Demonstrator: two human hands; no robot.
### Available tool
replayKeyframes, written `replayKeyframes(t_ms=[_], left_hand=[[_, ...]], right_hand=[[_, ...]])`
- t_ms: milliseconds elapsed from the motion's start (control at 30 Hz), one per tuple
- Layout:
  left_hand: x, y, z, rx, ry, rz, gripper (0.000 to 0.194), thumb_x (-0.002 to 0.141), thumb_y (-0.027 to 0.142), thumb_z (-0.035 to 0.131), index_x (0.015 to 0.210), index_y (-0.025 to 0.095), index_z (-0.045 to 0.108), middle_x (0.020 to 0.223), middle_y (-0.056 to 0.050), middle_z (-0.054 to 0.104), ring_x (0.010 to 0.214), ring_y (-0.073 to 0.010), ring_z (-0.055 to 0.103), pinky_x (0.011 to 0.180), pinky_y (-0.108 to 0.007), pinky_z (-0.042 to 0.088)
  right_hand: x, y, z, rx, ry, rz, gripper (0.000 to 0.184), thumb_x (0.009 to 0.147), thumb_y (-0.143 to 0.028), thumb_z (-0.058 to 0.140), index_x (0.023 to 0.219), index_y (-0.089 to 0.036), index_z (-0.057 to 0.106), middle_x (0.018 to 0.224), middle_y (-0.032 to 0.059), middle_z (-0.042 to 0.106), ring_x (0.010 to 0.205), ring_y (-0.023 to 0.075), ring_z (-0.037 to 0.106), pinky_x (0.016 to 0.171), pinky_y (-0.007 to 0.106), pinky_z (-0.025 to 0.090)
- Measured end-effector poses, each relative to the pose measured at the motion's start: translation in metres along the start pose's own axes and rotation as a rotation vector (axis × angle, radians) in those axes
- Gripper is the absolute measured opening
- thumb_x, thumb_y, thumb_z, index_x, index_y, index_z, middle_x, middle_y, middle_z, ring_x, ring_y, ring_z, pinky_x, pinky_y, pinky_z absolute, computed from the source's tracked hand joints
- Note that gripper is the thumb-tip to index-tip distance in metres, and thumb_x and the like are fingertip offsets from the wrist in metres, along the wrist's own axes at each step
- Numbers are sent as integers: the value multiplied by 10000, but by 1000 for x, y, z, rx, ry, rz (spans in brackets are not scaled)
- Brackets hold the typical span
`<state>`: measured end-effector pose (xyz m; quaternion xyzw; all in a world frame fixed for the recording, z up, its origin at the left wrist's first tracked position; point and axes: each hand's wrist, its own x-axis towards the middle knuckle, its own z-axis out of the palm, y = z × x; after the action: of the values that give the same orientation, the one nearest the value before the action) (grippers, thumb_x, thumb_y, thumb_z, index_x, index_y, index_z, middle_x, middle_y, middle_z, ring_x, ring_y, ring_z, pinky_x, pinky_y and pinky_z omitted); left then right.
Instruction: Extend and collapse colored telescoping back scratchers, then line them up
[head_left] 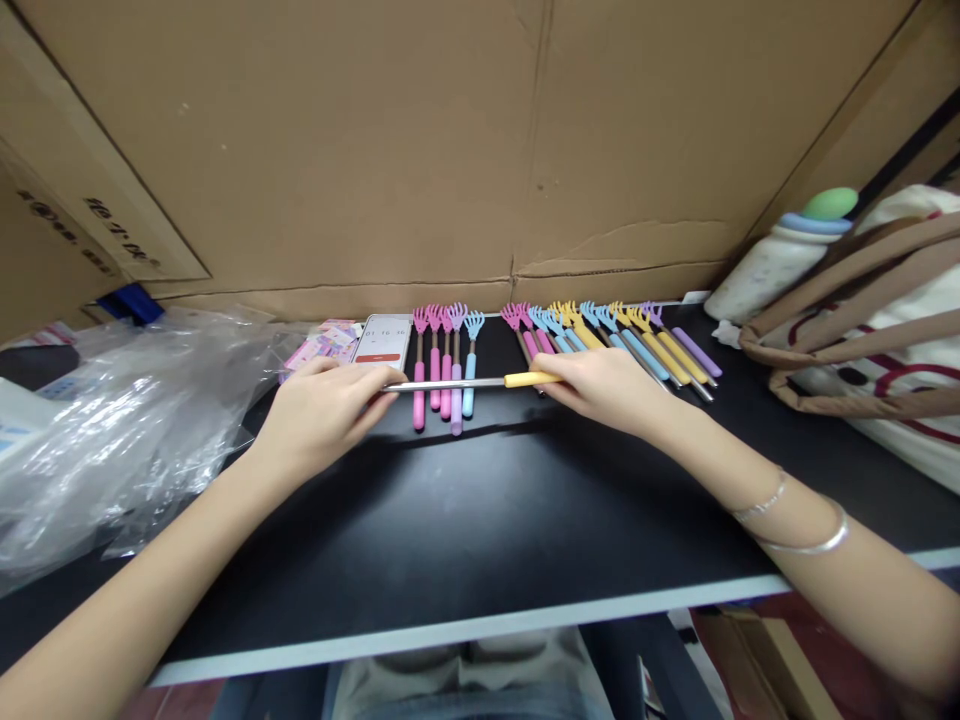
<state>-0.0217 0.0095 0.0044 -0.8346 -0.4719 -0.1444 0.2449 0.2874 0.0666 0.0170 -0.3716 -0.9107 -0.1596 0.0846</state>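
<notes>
A telescopic back scratcher (480, 382) with a yellow handle and a pulled-out steel rod lies level above the black table (465, 520), held at both ends. My left hand (322, 410) is closed on the rod's left end. My right hand (600, 390) is closed on the yellow handle. Behind the rod lies a left row of pink, lilac and blue scratchers (444, 365). To its right lies a longer row of pink, blue, yellow and purple scratchers (622, 335), collapsed, claws toward the cardboard.
A phone (382, 342) showing a timer lies by coloured packets (326, 342). Crumpled clear plastic bags (127, 420) cover the left. A cardboard wall (450, 150) closes the back. A white bottle (780, 260) and a canvas bag (877, 330) stand at the right. The table's white front edge (480, 630) runs near me.
</notes>
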Motion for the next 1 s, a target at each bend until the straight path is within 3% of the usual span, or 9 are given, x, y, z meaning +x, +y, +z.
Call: replayKeyframes(t_ms=[567,1000], left_hand=[[0,0,2,15,19,4,216,934,315,356,957,219,549,904,-3,709,731,-172,653,678,-305,393],[-2,-1,4,-9,32,20,273,945,352,335,952,241,584,880,15,720,759,-161,667,686,-294,413]], right_hand=[[1,-3,7,-24,94,40,212,915,-322,387,873,-234,576,749,-14,676,618,118,584,491,247,224],[2,6,16,69,27,-32,259,933,-396,383,972,-251,594,814,-16,691,691,126,613,528,238,276]])
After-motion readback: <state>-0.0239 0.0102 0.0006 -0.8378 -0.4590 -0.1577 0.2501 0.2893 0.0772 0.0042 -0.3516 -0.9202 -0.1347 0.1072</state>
